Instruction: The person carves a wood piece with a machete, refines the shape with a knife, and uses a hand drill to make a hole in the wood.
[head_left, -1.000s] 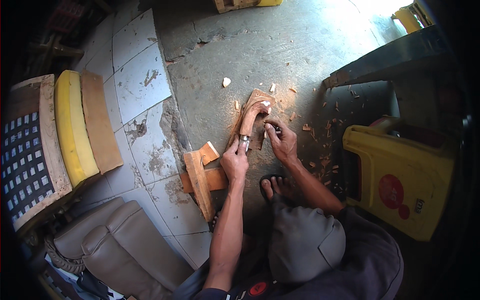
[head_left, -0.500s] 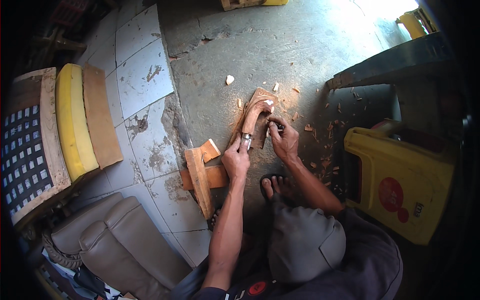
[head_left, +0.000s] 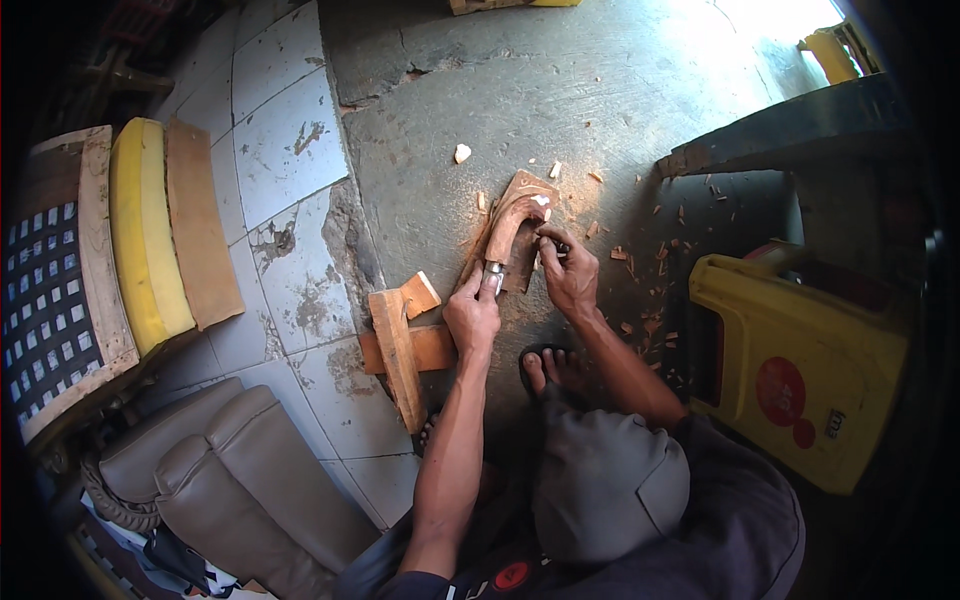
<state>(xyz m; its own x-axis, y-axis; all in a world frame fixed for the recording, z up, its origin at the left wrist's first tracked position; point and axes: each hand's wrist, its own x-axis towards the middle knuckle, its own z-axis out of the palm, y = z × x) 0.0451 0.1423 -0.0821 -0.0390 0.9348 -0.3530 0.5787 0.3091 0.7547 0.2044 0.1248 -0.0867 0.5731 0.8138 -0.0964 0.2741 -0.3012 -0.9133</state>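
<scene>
My left hand [head_left: 471, 315] is closed around the lower end of a curved wooden handle [head_left: 508, 222], at its shiny metal collar. The handle bends to the right at its far end, where a pale patch shows. Beneath it lies a worn brown board [head_left: 529, 184] on the concrete. Close to the right side of the handle's bent end, my right hand [head_left: 572, 280] has its fingers pinched together. Something small and dark shows between them, too hidden to name.
Wood shavings [head_left: 655, 325] and sawdust litter the floor around the board. Crossed wood pieces [head_left: 397, 350] lie left of my feet. At the right stand a yellow plastic stool [head_left: 760, 340] and a dark bench [head_left: 790, 125]. Brown cushions [head_left: 260, 480] and a webbed frame [head_left: 60, 290] fill the left.
</scene>
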